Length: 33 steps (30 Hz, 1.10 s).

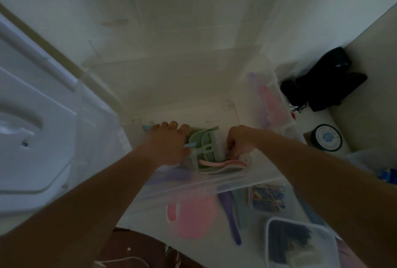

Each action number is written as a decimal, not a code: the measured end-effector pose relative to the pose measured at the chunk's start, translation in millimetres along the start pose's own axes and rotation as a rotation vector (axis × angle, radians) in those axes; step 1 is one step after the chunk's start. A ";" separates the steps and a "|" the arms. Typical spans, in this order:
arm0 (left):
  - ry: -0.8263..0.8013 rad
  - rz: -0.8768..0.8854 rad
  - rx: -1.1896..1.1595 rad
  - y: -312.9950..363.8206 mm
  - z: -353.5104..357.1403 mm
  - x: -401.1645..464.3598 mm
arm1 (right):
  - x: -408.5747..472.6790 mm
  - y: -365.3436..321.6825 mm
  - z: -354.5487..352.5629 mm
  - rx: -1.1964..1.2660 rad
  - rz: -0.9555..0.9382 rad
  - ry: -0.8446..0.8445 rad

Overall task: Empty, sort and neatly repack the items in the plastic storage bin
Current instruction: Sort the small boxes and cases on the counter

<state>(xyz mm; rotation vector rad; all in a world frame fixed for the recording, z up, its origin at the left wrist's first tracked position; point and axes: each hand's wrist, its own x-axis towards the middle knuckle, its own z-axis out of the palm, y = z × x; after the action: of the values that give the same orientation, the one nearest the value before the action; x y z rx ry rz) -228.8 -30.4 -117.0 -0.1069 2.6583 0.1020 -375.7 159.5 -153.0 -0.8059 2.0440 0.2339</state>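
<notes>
**Both hands down in the bin, at the green dustpan**

The left hand (169, 138) lies flat, fingers spread, pressing on items beside the green dustpan (204, 149). The right hand (238, 142) is curled just right of its white bristles; what it grips is unclear. The dustpan lies between both hands, handle toward the person, inside the clear plastic storage bin (214, 184). No writing is legible.

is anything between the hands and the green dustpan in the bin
Nothing visible. Both hands are already inside the clear bin: the left hand rests right beside the green dustpan, and the right hand is curled at the brush on its other side.
</notes>
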 end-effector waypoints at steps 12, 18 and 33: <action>0.097 0.100 -0.095 18.0 2.6 12.0 | -7.1 -6.2 4.1 -0.114 0.028 0.014; 0.142 0.073 -0.088 26.4 7.6 10.5 | -3.7 -14.3 9.0 -0.035 0.113 0.011; 0.135 -0.065 -0.490 34.5 5.4 -3.7 | -9.8 -11.7 15.0 -0.224 0.046 0.282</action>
<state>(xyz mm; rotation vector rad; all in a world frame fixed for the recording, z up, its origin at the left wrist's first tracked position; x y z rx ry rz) -226.2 4.6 -118.3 -0.3691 2.7017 0.7460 -354.4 161.7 -152.2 -0.9746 2.3307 0.3992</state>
